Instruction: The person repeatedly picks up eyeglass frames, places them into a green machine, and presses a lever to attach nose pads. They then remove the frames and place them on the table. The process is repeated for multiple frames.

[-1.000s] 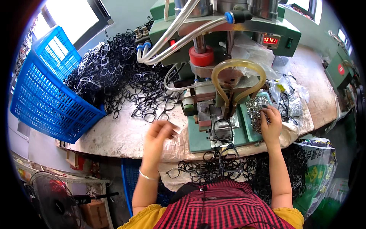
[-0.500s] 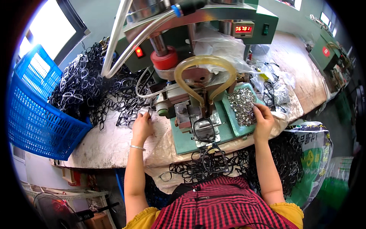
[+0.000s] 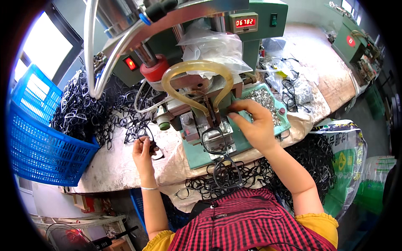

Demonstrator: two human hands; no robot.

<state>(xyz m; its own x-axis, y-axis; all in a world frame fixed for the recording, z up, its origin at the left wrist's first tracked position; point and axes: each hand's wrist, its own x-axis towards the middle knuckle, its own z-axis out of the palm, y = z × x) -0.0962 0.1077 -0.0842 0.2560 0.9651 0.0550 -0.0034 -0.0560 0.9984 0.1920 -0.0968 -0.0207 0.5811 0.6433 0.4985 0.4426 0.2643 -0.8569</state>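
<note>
Frames of black eyeglasses lay all about the green press (image 3: 201,50), and the one that mattered sat on its jig (image 3: 214,140), just below the yellow tube loop (image 3: 197,83), with its long axis running roughly left to right across the fixture. Right hand (image 3: 253,125) was much the nearer: it reached in from the lower right, fingers drawn together at the jig's upper edge as if pinching a small metal part, though the part itself was too small to make out. The frame on the jig lay just to the left of and slightly below that hand, close against the fingertips.

Left hand (image 3: 144,148) worked well apart, down on the cloth-covered counter (image 3: 109,167) to the left of the press, its fingers closed around another black frame (image 3: 151,146) at the edge of the loose pile (image 3: 92,113). That pile spread back toward the blue plastic basket (image 3: 37,138), which stood tilted at the counter's left end.

A green tray of small silvery parts (image 3: 268,102) sat just behind the right hand, touching the press base. More finished frames hung in a heap over the counter's front edge (image 3: 226,178), between the jig and the person's red checked apron. The tube loop and the press head hung directly over the jig, crowding any approach from above; the way in from the right and front looked open.
</note>
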